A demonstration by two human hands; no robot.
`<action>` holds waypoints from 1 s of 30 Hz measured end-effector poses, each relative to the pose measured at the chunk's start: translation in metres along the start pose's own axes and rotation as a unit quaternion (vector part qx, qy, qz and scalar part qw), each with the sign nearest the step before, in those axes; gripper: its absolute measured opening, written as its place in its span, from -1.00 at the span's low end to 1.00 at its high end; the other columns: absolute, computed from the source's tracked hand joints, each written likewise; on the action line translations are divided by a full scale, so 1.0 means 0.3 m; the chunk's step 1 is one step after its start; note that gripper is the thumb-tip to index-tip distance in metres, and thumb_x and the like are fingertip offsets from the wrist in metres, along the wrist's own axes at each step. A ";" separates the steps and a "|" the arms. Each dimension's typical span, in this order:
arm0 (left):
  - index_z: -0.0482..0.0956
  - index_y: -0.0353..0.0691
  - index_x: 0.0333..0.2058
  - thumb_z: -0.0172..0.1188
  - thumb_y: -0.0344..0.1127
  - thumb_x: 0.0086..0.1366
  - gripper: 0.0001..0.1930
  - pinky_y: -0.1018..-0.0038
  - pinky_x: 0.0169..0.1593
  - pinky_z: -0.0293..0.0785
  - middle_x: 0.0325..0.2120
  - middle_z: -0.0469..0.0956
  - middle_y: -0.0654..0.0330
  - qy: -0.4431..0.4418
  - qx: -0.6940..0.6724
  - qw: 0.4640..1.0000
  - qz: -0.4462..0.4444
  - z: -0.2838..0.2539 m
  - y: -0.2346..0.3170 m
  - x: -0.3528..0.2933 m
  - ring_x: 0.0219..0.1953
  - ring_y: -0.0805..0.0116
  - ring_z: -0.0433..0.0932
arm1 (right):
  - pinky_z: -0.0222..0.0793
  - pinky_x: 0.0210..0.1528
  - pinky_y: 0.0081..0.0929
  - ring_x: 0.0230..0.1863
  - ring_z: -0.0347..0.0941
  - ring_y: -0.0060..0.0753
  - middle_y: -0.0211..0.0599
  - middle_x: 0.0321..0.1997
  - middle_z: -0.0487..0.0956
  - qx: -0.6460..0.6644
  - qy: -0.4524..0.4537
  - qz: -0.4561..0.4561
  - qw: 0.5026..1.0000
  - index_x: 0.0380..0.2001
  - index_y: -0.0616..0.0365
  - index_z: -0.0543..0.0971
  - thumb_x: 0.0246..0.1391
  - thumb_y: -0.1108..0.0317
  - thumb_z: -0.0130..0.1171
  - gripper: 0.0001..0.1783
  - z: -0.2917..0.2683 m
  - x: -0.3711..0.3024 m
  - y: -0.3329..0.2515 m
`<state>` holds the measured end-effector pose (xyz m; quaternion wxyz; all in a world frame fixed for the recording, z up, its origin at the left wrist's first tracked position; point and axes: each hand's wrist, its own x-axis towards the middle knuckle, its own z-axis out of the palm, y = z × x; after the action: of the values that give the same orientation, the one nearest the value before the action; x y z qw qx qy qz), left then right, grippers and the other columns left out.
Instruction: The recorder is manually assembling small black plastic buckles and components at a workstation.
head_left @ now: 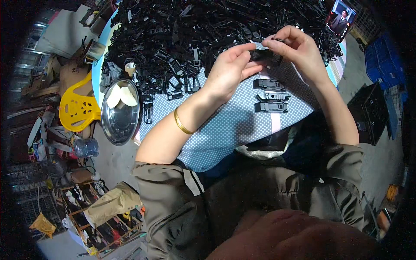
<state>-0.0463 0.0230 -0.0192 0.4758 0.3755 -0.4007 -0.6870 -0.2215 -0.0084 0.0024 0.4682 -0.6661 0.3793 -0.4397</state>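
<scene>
Above the dotted cloth, my left hand (232,69) grips a small black plastic part (261,55) between thumb and fingers. My right hand (299,52) pinches the far right end of the same part, its fingertips closed close to the left hand's. Fingers and shadow hide much of the part's shape. Just below the hands, three similar black parts lie in a column: an upper one (268,84), a middle one (273,96) with a lighter grey top, and a lower one (271,107).
A wide heap of black plastic parts (160,34) covers the table's far side. At the left edge are an oval metal tray (119,128) with pale wedges and a tape roll (130,68). A lit phone (340,18) stands far right. A yellow chair (78,106) is beside the table.
</scene>
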 end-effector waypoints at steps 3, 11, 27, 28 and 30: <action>0.17 -0.50 0.00 -0.25 -0.42 0.28 -0.65 0.45 -0.04 0.41 -0.17 0.38 -0.05 -0.028 -0.023 0.999 0.021 0.000 -0.006 0.002 -0.16 0.25 0.45 | 0.28 -0.43 -0.77 -0.47 0.38 -0.73 -0.47 -0.50 0.50 0.058 -0.004 0.031 0.998 -0.54 0.12 0.42 -0.11 0.36 0.21 -0.84 0.010 0.009 0.046; 0.15 -0.46 0.02 -0.22 -0.45 0.28 -0.65 0.48 -0.02 0.41 -0.16 0.38 0.00 0.014 0.018 0.997 0.069 0.006 -0.020 0.003 -0.17 0.32 0.46 | 0.37 -0.51 -0.70 -0.59 0.45 -0.60 -0.38 -0.63 0.48 -0.009 0.019 0.052 0.998 -0.71 0.07 0.28 -0.15 0.42 0.23 -0.69 0.019 0.003 0.059; 0.33 -0.41 -0.08 0.07 -0.48 0.14 -0.65 0.61 -0.23 0.48 -0.35 0.51 0.11 0.078 0.127 0.975 0.162 -0.004 0.028 -0.005 -0.38 0.48 0.50 | 0.33 -0.31 -0.72 -0.39 0.39 -0.64 -0.42 -0.41 0.48 -0.053 0.047 -0.019 0.997 -0.17 0.22 0.47 0.05 0.22 0.04 -0.66 0.020 -0.018 0.035; 0.32 -0.41 -0.07 0.06 -0.48 0.14 -0.65 0.61 -0.22 0.48 -0.35 0.50 0.11 0.068 0.143 0.974 0.162 -0.003 0.037 -0.008 -0.37 0.47 0.50 | 0.33 -0.31 -0.72 -0.39 0.39 -0.64 -0.42 -0.41 0.48 -0.054 0.049 -0.020 0.997 -0.17 0.22 0.47 0.05 0.22 0.04 -0.66 0.014 -0.017 0.036; 0.32 -0.43 -0.07 0.07 -0.50 0.13 -0.64 0.63 -0.25 0.47 -0.33 0.49 0.11 0.050 0.140 0.976 0.159 0.007 0.039 -0.015 -0.38 0.49 0.49 | 0.33 -0.26 -0.69 -0.37 0.40 -0.65 -0.42 -0.37 0.49 0.001 -0.029 -0.013 0.999 -0.14 0.21 0.46 0.02 0.25 0.07 -0.64 0.000 -0.018 0.036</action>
<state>-0.0428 0.0250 -0.0072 0.5414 0.4031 -0.5233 -0.5202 -0.2241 -0.0065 -0.0091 0.4734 -0.6832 0.3565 -0.4266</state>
